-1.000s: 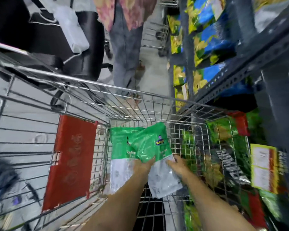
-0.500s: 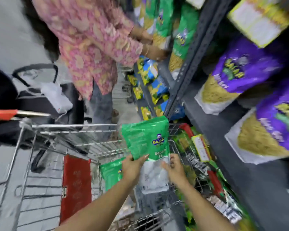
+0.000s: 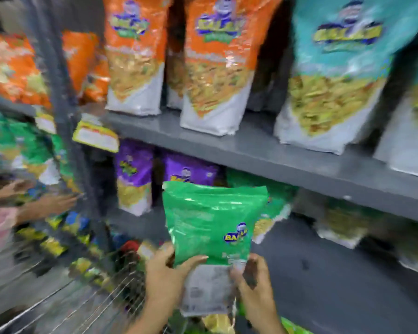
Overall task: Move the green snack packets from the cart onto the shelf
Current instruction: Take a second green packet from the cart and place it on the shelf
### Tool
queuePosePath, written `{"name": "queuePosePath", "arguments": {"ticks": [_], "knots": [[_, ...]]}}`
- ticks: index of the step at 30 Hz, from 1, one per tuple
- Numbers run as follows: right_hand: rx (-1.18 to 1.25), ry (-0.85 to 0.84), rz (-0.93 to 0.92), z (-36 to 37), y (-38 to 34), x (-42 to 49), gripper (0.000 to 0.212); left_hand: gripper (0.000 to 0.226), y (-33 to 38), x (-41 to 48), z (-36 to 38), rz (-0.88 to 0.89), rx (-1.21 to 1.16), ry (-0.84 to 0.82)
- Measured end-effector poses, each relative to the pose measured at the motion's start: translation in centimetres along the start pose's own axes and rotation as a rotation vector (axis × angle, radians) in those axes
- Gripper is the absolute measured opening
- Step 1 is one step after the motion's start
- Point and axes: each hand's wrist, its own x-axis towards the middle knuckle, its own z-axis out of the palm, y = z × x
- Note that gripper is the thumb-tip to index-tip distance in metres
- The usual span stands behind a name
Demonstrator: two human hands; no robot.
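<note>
We hold the green snack packet (image 3: pixel 211 220) upright before the lower shelf (image 3: pixel 311 268), left hand (image 3: pixel 165 278) and right hand (image 3: pixel 253 283) fingers clamped on its bottom corners.

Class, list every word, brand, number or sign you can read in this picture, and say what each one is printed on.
"BA..." – blue logo on the green snack packet held in both hands; the rest is blurred.
Lines under that logo: too blurred to read.
Logos on the orange packets, teal packet and purple packets: blurred.
Yellow shelf tag: unreadable.
</note>
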Motion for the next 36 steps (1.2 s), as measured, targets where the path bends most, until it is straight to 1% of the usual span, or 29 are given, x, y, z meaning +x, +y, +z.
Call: {"name": "queuePosePath", "arguments": {"ticks": [2,4,5,8,10,12,13,15,18,21,23,25,26,27,29,30,31,33,35,36], "knots": [[-0.022,0.131,-0.011,-5.0,0.1,-0.4,0.032,0.042,1.0,-0.5,4.9,-0.005,-0.056,-0.099],[-0.042,0.206,-0.007,-9.2,-0.1,-0.6,0.031,0.051,1.3,-1.2,9.5,-0.024,-0.086,-0.186],[-0.071,0.234,-0.019,-11.4,0.0,-0.5,0.031,0.048,1.2,-1.4,11.8,-0.024,-0.096,-0.227],[-0.152,0.318,-0.036,-17.4,1.0,1.0,0.041,0.029,2.4,-1.9,17.9,-0.018,-0.059,-0.363],[-0.226,0.294,-0.054,-19.3,1.1,2.9,0.041,0.030,2.7,-0.9,20.2,-0.025,-0.064,-0.374],[-0.260,0.288,-0.072,-20.2,0.2,4.7,0.033,0.036,2.7,0.1,22.3,-0.012,-0.040,-0.330],[-0.257,0.303,-0.088,-20.1,-0.1,5.8,0.031,0.035,2.6,0.8,22.7,-0.017,-0.016,-0.325],[-0.207,0.375,-0.047,-26.5,2.2,7.9,0.031,0.026,3.1,-0.2,30.0,-0.004,0.013,-0.398],[-0.243,0.373,-0.017,-26.4,3.8,9.7,0.037,0.023,2.2,0.9,30.8,-0.057,0.014,-0.427],[-0.217,0.330,-0.004,-25.8,4.3,10.0,0.032,0.022,1.7,1.1,31.1,-0.086,-0.012,-0.410],[-0.208,0.320,0.013,-25.9,4.4,10.1,0.033,0.025,1.8,0.6,31.4,-0.100,-0.014,-0.386],[-0.143,0.295,0.012,-26.2,4.6,10.3,0.027,0.037,1.7,-0.1,31.5,-0.090,0.031,-0.340],[-0.090,0.285,0.007,-26.4,4.6,10.3,0.019,0.047,1.1,-0.7,31.6,-0.116,0.036,-0.310],[-0.059,0.293,0.009,-26.7,4.7,10.5,0.018,0.055,0.3,-1.3,31.6,-0.163,0.019,-0.265],[0.029,0.280,0.069,-27.2,5.2,10.8,0.037,0.062,-1.2,-3.2,31.8,-0.253,-0.015,-0.171],[0.030,0.264,0.086,-27.2,5.3,10.9,0.041,0.064,-1.4,-4.2,32.0,-0.290,-0.021,-0.147],[-0.012,0.245,0.087,-27.1,5.3,10.9,0.042,0.063,-1.3,-5.0,32.1,-0.340,-0.034,-0.139],[0.043,0.199,0.126,-26.4,5.5,10.5,0.044,0.052,-0.9,-5.8,32.8,-0.447,-0.111,-0.136],[0.095,0.212,0.154,-25.7,5.9,9.5,0.046,0.050,-0.8,-5.5,33.6,-0.487,-0.163,-0.157],[0.166,0.223,0.170,-25.1,6.1,8.8,0.045,0.050,-0.9,-5.0,34.1,-0.477,-0.184,-0.170]]}}
